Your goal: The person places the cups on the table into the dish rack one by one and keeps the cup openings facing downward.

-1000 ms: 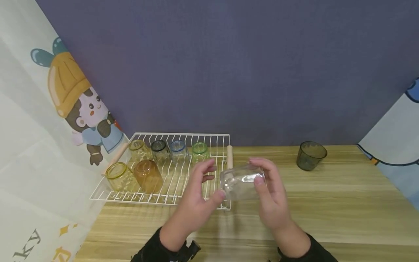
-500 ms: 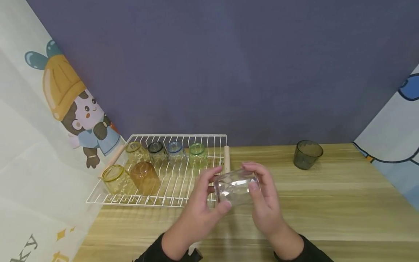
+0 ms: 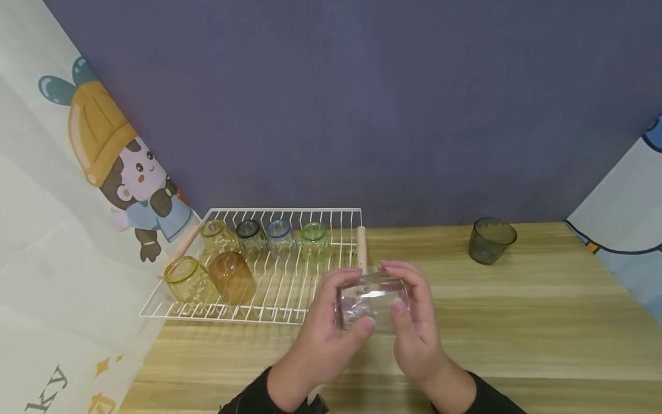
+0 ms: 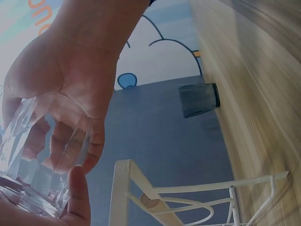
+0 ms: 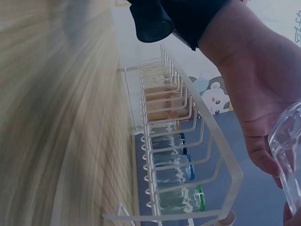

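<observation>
A clear drinking glass (image 3: 373, 296) lies on its side in the air between both hands, above the front part of the table. My left hand (image 3: 327, 345) grips its left end, fingers over the top and thumb along the near side. Around the other end curls my right hand (image 3: 421, 339), its thumb pressed on the wall facing me. In the left wrist view the clear glass (image 4: 51, 155) is seen through, with fingers showing behind it. Only an edge of the glass (image 5: 287, 155) enters the right wrist view.
A white wire rack (image 3: 279, 315) with wooden handles stands left of the hands. It bears yellow glasses (image 3: 191, 282), an amber one (image 3: 233, 279), and dark, blue and green (image 3: 315, 241) ones. A smoky grey glass (image 3: 491, 241) stands at the back right of the wooden table (image 3: 543, 322).
My left hand has closed in from beside the clear glass and now wraps its left end. The glass has come slightly lower and more level, the right hand staying on it.
</observation>
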{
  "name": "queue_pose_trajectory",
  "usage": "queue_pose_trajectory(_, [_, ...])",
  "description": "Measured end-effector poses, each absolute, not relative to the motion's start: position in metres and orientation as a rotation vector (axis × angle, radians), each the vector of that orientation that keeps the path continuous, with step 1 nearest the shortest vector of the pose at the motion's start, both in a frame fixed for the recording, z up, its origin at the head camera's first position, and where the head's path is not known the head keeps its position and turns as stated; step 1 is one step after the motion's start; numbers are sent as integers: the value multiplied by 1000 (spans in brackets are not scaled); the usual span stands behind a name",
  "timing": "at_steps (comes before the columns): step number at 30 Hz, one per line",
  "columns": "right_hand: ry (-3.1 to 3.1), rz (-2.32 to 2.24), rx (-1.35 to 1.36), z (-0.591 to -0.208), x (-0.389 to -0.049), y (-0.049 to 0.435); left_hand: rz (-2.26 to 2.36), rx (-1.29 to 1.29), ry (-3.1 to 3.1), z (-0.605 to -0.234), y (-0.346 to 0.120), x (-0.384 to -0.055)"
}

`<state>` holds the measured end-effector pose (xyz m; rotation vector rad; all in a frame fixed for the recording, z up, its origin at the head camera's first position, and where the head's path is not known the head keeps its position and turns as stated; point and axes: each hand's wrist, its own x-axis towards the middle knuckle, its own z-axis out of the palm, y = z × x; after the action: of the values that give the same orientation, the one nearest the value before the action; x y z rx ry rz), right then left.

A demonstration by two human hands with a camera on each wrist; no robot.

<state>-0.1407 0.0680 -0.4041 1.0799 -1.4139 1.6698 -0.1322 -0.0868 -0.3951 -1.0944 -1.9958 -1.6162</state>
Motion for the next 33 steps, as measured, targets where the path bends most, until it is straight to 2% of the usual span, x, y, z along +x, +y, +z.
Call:
queue_pose_trajectory(22, [-1476,1663,1062,-411,-142,69,-1587,-1111,-1887,-408,-86,-143])
queue_pose_trajectory(28, [-1496,1668,1056,-410,-143,70,-1466,-1052,-1947,-400,-99,-144])
queue_pose_trajectory(33, [-1451,1678,1070,-410,-146,71,-1570,-1039,-1917,-387,-114,-144])
